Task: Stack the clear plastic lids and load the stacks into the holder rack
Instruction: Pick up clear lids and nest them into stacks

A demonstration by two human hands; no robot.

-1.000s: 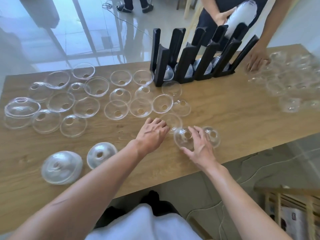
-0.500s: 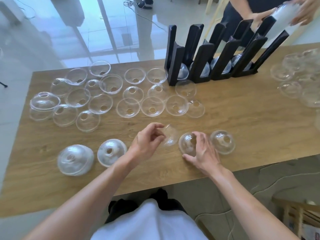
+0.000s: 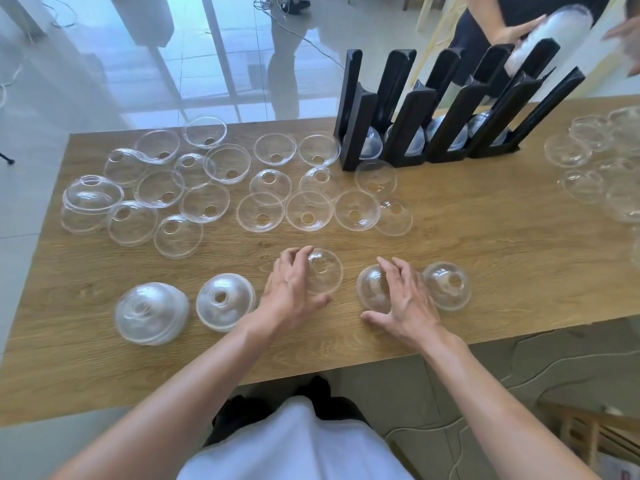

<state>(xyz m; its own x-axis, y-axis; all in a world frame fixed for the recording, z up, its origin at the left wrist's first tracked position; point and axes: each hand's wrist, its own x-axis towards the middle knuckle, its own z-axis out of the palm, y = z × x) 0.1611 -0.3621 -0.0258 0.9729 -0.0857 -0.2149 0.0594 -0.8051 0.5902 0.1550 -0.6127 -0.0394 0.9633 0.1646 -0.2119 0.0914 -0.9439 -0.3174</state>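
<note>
I can read no writing anywhere in front of me. The clear lids (image 3: 307, 216), the black holder rack (image 3: 415, 133) and the wooden table (image 3: 485, 271) carry no label, brand or number that I can make out. Something printed shows at the bottom right corner on paper (image 3: 620, 467) under a wooden frame, too blurred to read.

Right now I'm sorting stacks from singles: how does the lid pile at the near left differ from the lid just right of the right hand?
The near-left lid pile shows several nested rims and looks cloudy; the lone lid shows one wall and looks clearer. The pile looks bigger. Neither is held, though the right hand is beside the lone lid. Both sit dome up with a hole on top.
</note>
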